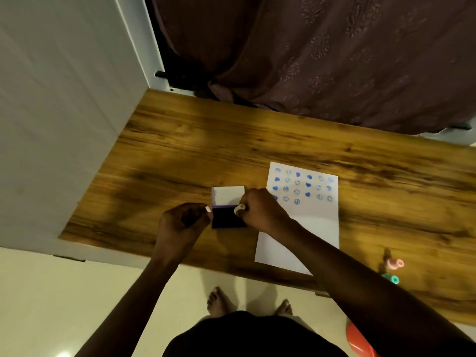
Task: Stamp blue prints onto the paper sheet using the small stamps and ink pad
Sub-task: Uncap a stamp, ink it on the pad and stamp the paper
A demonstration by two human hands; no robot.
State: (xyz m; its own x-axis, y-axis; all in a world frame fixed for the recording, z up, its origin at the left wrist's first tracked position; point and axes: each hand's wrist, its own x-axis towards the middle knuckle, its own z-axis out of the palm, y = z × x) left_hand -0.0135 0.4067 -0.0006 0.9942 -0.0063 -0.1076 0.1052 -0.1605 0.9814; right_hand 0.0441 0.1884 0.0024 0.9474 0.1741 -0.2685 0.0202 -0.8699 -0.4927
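A white paper sheet [309, 228] lies on the wooden table [180, 155], its far half covered with several rows of blue prints. Left of it sits the ink pad [226, 219], dark blue, with its white lid [228, 195] flipped back. My right hand [260, 211] holds a small pale stamp [239, 209] at the pad's right edge, over the ink. My left hand [183, 221] is curled at the pad's left edge, fingertips touching its corner. A pink stamp [395, 264] and a teal stamp [391, 278] lie on the table at the right.
A white wall panel [64, 124] borders the table on the left. A dark patterned curtain [322, 55] hangs behind the far edge. My bare feet [219, 300] stand on a cream floor below the near edge. An orange object [358, 341] shows at bottom right.
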